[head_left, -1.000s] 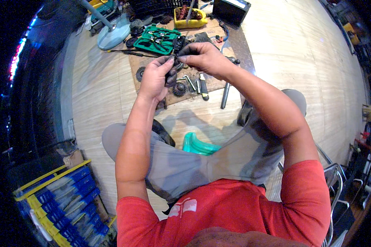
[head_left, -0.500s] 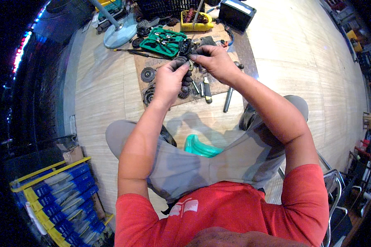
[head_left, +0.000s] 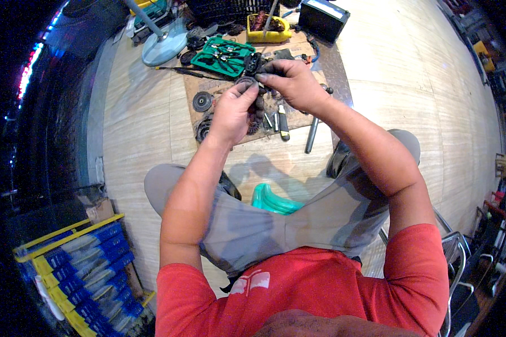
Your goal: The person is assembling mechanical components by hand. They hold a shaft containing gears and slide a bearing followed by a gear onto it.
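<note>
1. A small dark round part (head_left: 247,83), metal by its dull sheen, is held up between both hands above the mat; its exact form cannot be told, as fingers cover much of it.
2. The left hand (head_left: 233,109) is closed on the part from below, fingertips pinched at its rim.
3. The right hand (head_left: 292,84) is clenched on the part's upper right side, thumb and fingers pressed together over it.
4. A flat brown mat (head_left: 219,90), matte and cardboard-like, is spread on the floor (head_left: 140,140) of pale wood-grain planks; its near edge is seen just beyond the knees.
5. On the mat a grey ribbed disc (head_left: 202,101) is laid flat to the left of the hands, and a darker toothed ring (head_left: 202,129) lies near the left wrist, close to the mat's edge.
6. A smooth steel bar (head_left: 312,135) is laid slanting across the mat's near right edge, with a short black-handled tool (head_left: 283,122) just beside it.
7. A green plastic tray (head_left: 222,56) holding pliers is set at the far side of the mat, and a yellow bin (head_left: 270,28) of rusty pieces stands beyond it.
8. A round pale fan base (head_left: 164,49) with a slim pole is seen at the far left, off the mat.
9. A glossy teal plastic piece (head_left: 272,199) is seen between the grey-clad legs.
10. Blue and yellow crates (head_left: 78,269) are stacked at the near left, well apart from the hands.
11. Bare floor is left to the left and right of the mat.
</note>
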Tool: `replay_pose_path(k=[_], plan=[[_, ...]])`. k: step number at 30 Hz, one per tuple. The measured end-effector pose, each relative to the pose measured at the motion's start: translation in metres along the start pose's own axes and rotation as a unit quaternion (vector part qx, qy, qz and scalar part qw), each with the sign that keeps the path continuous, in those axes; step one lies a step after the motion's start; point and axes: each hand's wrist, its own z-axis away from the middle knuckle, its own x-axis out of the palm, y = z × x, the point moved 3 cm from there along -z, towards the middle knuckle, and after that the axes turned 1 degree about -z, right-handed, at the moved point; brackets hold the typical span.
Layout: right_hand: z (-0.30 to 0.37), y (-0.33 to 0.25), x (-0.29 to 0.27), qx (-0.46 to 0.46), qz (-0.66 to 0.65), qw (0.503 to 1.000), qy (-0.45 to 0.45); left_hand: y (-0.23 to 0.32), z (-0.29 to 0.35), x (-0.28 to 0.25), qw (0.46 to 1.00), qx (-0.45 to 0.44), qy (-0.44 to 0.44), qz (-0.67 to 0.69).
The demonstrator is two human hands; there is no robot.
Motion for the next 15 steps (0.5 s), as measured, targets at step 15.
replay_pose_path(k=[15], plan=[[-0.002, -0.003, 0.0, 0.042, -0.022, 0.999, 0.013, -0.005, -0.002, -0.004, 0.998, 0.04, -0.011, -0.037]])
